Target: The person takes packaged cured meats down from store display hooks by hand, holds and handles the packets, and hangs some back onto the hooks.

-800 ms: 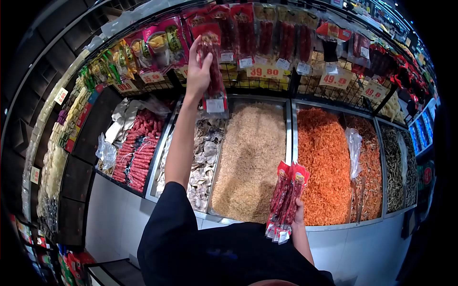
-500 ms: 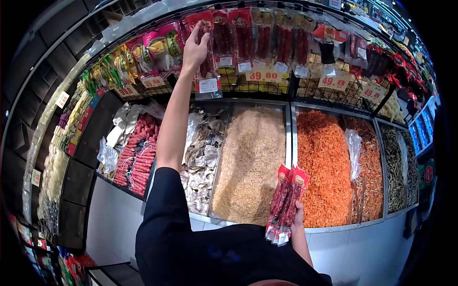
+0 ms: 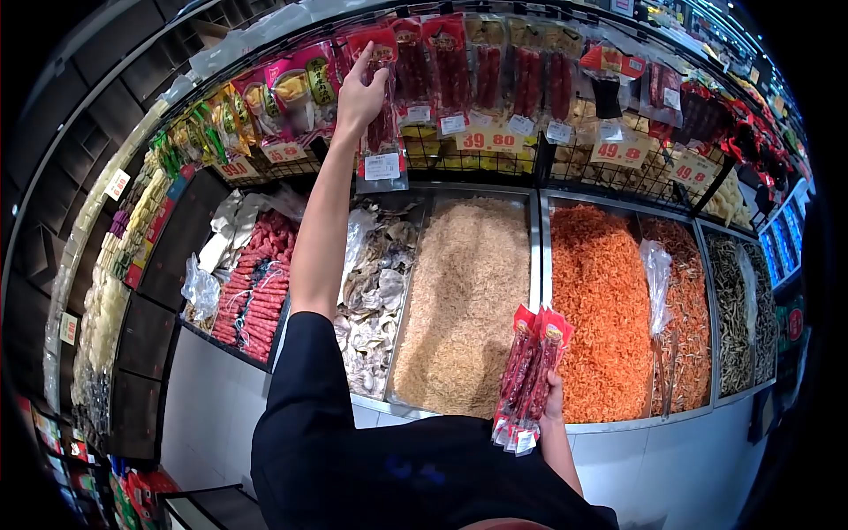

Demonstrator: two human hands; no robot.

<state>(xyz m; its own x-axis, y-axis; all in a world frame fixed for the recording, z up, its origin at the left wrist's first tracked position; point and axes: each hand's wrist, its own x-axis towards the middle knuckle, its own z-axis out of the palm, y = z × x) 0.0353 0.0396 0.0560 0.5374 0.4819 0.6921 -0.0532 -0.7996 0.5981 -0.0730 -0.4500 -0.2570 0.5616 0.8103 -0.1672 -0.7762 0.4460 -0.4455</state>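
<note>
Left hand (image 3: 358,97) and its sausage pack (image 3: 383,132) sit higher than 0.8 s ago, now level with hanging packs (image 3: 446,71). Nearest: right grip (image 3: 554,399) closed on one edge of fanned sausage packs (image 3: 530,371); one-sided hold could let outer pack slide off toward bins. Farther: left grip holds single pack near red top, lower end loose; slick plastic might slip, or swing knock neighbours. Hook contact: cannot tell.

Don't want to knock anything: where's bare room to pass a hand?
Bare pale tiles lie between the dark shelving and left sleeve; more show below the orange heap, beside the right forearm. Crowded: hanging packets around the left hand.
</note>
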